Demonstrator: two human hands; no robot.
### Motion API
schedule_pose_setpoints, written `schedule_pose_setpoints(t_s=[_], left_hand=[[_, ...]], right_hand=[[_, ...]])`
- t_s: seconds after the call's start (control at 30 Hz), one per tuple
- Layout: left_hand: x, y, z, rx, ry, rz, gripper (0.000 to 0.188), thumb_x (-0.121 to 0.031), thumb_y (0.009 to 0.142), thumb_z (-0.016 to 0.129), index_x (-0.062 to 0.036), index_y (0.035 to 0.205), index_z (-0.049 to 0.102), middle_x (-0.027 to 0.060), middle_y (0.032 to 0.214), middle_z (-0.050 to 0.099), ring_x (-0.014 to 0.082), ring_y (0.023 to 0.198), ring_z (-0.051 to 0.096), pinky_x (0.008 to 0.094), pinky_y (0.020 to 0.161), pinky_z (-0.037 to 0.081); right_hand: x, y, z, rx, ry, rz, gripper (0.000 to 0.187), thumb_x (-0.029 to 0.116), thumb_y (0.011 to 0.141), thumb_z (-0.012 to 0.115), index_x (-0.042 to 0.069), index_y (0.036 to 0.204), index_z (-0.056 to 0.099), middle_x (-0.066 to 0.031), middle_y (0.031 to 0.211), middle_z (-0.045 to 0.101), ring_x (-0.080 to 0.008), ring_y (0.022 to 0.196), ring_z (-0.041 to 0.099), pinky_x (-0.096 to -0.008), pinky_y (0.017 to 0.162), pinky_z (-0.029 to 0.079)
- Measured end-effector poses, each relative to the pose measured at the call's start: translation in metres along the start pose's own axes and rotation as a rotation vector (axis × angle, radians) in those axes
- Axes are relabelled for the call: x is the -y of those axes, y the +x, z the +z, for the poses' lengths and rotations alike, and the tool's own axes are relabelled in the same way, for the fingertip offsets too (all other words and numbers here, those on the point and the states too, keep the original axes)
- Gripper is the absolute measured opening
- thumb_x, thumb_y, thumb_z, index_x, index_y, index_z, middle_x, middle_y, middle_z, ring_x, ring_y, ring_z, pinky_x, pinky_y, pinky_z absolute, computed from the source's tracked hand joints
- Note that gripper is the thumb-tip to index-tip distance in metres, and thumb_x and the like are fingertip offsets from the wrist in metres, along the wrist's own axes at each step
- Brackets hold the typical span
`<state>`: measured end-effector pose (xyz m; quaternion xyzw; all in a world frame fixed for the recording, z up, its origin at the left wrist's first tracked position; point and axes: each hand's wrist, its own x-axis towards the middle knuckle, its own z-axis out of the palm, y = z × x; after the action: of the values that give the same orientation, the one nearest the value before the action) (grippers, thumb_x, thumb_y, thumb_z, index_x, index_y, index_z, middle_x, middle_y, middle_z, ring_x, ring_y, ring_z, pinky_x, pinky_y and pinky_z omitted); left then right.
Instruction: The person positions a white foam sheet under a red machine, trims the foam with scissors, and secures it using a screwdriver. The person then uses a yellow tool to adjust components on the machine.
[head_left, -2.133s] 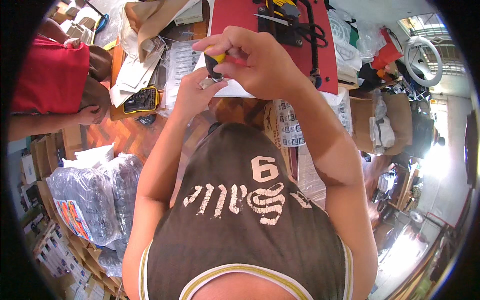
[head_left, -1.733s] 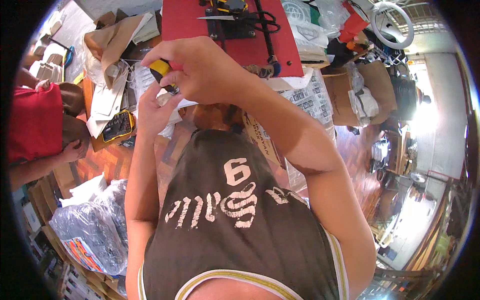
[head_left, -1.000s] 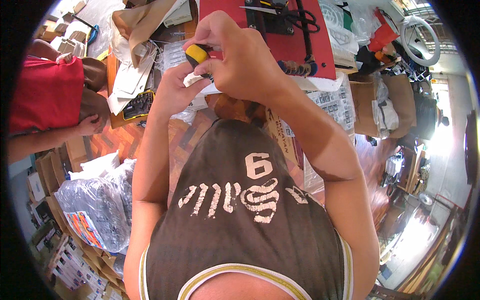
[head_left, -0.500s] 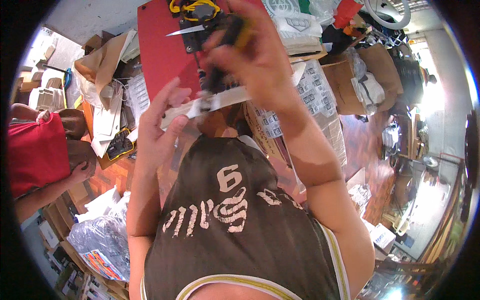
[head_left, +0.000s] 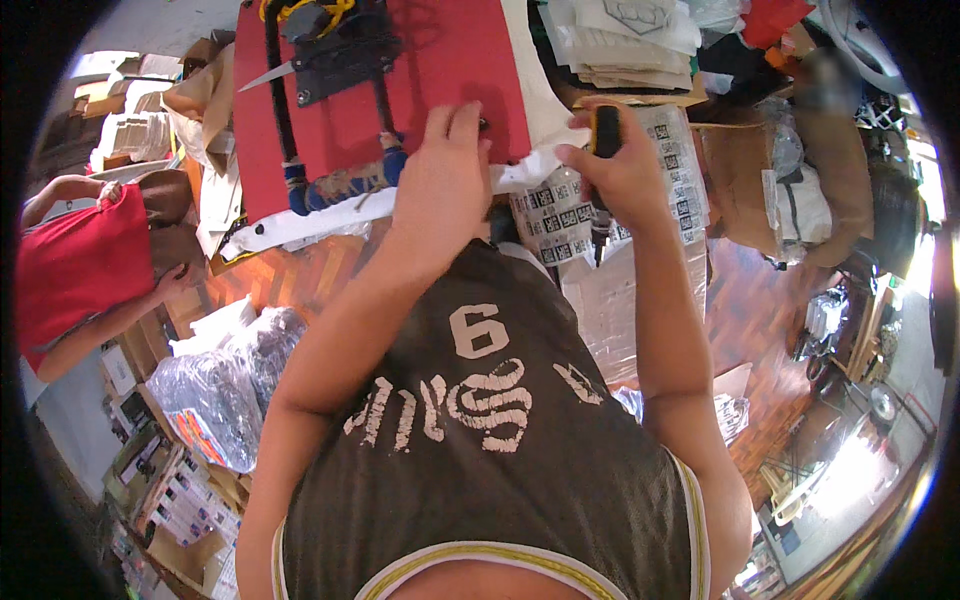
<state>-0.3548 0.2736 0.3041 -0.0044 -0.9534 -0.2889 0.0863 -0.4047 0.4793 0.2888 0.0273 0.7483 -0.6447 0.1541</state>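
A long white strip [head_left: 340, 215] runs along the near edge of a red board [head_left: 430, 75]. My left hand [head_left: 440, 185] lies across the strip, closed over it, with its fingertips on the board and its thumb hidden. My right hand [head_left: 628, 175] holds a black-and-yellow hand tool [head_left: 606, 130], whose dark narrow end points down below the palm. Its thumb and forefinger meet the strip's crumpled right end. Left of my left hand, a dark frame [head_left: 283, 110] with blue-wrapped, corded corners rests on the board. A pointed silvery blade [head_left: 265, 76] sticks out beside a black plate [head_left: 340, 65].
Plastic-wrapped cartons with printed labels [head_left: 560, 215] stand below my right hand. A stack of pale sheets [head_left: 620, 45] lies beyond. An open cardboard box [head_left: 735, 185] is at the right. Another person in red [head_left: 85, 260] is at the left, above wrapped bundles [head_left: 215, 380].
My left hand has moved right along the strip and turned palm down. My right hand, with the tool, has come from above the board to the strip's right end. The view has shifted.
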Motion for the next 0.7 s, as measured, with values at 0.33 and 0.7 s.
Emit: schedule_pose_setpoints(t_s=[0.33, 0.7], left_hand=[[-0.002, 0.02, 0.028, -0.021, 0.172, -0.152, 0.027, -0.01, 0.087, 0.07, 0.002, 0.112, 0.068, 0.0239, 0.107, 0.067, 0.0437, 0.093, 0.067, 0.0477, 0.082, 0.055], [-0.03, 0.016, 0.002, -0.015, -0.196, -0.352, 0.021, -0.007, 0.087, 0.074, 0.001, 0.107, 0.071, 0.0168, 0.091, 0.073, 0.0199, 0.079, 0.072, 0.0324, 0.071, 0.056]], right_hand=[[0.005, 0.018, 0.001, 0.25, -0.202, -0.294, 0.045, 0.005, 0.081, 0.077, 0.006, 0.12, 0.056, -0.0054, 0.091, 0.073, -0.0144, 0.075, 0.066, -0.0297, 0.071, 0.054], [0.011, 0.034, 0.003, 0.261, -0.169, -0.253, 0.042, 0.01, 0.081, 0.077, 0.005, 0.118, 0.058, -0.014, 0.091, 0.073, -0.0258, 0.086, 0.074, -0.0368, 0.079, 0.056]])
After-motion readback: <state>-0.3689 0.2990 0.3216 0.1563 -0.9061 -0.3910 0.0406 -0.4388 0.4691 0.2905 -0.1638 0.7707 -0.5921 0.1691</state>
